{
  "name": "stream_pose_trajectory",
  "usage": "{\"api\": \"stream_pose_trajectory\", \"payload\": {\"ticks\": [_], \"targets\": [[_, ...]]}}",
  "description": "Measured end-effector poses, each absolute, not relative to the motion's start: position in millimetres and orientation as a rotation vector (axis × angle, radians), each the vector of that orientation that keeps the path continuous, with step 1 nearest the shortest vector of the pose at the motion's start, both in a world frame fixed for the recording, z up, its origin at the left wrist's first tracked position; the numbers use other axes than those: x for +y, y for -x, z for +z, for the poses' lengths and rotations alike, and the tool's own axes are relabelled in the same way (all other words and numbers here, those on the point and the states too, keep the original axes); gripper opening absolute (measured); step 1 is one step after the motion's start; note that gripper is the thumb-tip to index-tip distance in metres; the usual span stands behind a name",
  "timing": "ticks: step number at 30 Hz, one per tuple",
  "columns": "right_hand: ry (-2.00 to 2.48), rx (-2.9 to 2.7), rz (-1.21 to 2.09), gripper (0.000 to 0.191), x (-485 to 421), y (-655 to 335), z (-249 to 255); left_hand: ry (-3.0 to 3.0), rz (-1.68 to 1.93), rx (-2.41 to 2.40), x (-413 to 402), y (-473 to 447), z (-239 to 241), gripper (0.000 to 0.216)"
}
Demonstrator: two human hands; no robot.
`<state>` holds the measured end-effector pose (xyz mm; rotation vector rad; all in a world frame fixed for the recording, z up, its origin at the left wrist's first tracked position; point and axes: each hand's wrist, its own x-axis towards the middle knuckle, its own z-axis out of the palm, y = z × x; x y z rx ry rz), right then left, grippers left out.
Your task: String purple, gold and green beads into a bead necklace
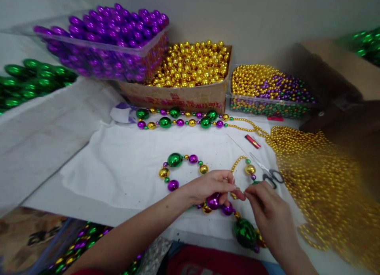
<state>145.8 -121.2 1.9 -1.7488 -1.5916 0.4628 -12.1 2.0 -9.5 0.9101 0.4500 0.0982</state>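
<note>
My left hand (213, 186) pinches the end of a short gold bead chain (238, 161) that belongs to a strand of large green, purple and gold beads. My right hand (268, 207) is closed with thumb and fingertips together, close to the left fingertips; what it pinches is too small to make out. The strand loops over the white cloth, with a big green bead (175, 159) at the upper left and another green bead (245, 233) below my hands. Part of the strand is hidden behind both hands. Black-handled scissors (272, 177) lie beyond my right hand.
A finished-looking bead strand (180, 123) lies farther back beside a red lighter (252, 141). Behind stand a tub of purple beads (103, 53), a carton of gold beads (175, 94) and a tub of small mixed beads (267, 104). Gold chains (329, 188) pile at the right.
</note>
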Motion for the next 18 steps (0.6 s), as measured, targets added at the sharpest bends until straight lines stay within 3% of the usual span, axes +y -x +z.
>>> {"api": "stream_pose_trajectory", "payload": {"ticks": [5,8,14,18], "targets": [[1.749,-1.642,0.236,0.014,-135.3,-125.9,-3.4,-0.736,0.127,0.413,3.3,13.4,-9.4,0.024],[1.724,-1.671,0.267,0.015,-139.6,-124.1,-12.3,-0.693,0.163,0.406,6.5,13.9,-5.9,0.023],[1.622,-1.471,0.74,0.017,-122.4,-144.2,-4.8,-0.901,0.031,0.392,15.1,16.0,8.4,0.022],[1.447,-1.165,1.049,0.031,-91.2,-152.9,2.1,-1.28,-0.097,0.402,16.9,19.8,28.5,0.015]]}}
